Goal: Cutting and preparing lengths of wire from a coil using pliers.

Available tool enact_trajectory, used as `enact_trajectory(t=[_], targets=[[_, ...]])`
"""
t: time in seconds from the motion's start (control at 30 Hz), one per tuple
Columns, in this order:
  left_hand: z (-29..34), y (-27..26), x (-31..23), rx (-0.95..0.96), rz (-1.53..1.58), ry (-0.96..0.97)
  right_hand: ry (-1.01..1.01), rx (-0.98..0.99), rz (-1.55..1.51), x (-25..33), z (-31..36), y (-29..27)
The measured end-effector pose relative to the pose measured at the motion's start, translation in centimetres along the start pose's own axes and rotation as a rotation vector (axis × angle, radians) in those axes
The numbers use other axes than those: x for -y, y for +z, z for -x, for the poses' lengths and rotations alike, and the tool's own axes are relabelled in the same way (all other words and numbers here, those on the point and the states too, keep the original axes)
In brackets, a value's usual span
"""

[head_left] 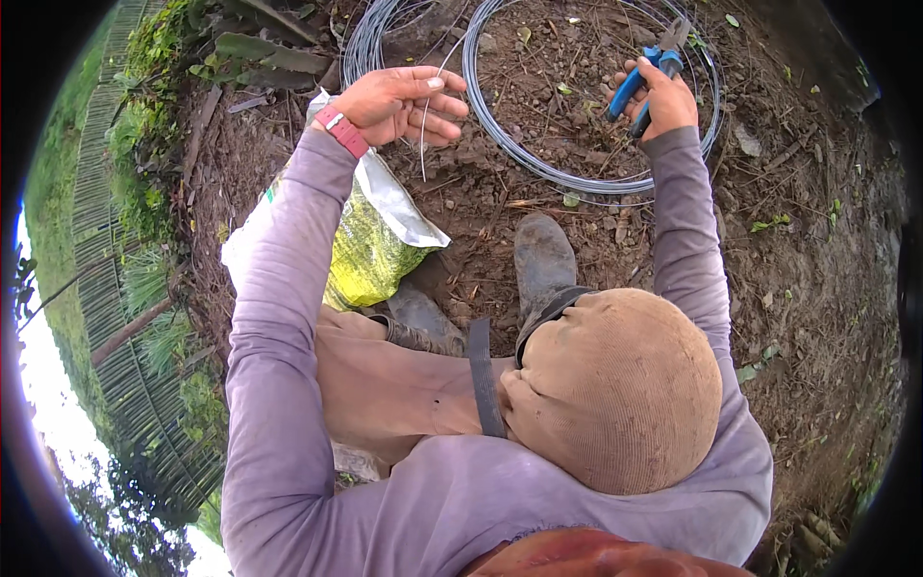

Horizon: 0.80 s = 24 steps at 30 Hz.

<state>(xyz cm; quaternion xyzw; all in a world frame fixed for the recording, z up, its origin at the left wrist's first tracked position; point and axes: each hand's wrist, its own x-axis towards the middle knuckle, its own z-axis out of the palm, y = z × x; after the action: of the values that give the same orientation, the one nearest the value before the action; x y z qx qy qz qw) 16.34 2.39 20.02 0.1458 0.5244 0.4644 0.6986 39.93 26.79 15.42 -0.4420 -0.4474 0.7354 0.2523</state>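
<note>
A thin wire [424,154] crosses my left hand [394,104]. My thumb and forefinger close on it, and the other fingers are loosely bent. One wire end hangs below the palm. In my right hand [668,101] is a pair of pliers [626,92] with blue-and-black handles, its jaws turned up and away from me. The handles stand somewhat apart. Under and beyond the pliers a large coil of grey wire [538,168] lies on the soil. Another wire bundle [361,48] lies beyond my left hand.
A white and yellow-green sack [370,240] sits below my left forearm. My muddy boots [544,255] rest on brown soil [808,279] strewn with twigs and leaves. On the far left run green plants [154,87] and a fence-like row of poles [101,221].
</note>
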Motion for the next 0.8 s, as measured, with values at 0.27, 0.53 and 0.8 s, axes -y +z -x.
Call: enact_trajectory(t=[0.27,0.53,0.8], targets=[[-0.5,0.2,0.1,0.075,-0.018,-0.040,0.002,0.019,-0.033,-0.7,-0.5,-0.6],[-0.8,0.6,0.5,0.020,-0.063,-0.050,-0.042,0.103,-0.102,-1.6,-2.0,-2.2],[0.4,-4.2,-0.4,-0.530,-0.272,0.050,-0.233,-0.182,0.638,-2.0,-3.7,-3.5]])
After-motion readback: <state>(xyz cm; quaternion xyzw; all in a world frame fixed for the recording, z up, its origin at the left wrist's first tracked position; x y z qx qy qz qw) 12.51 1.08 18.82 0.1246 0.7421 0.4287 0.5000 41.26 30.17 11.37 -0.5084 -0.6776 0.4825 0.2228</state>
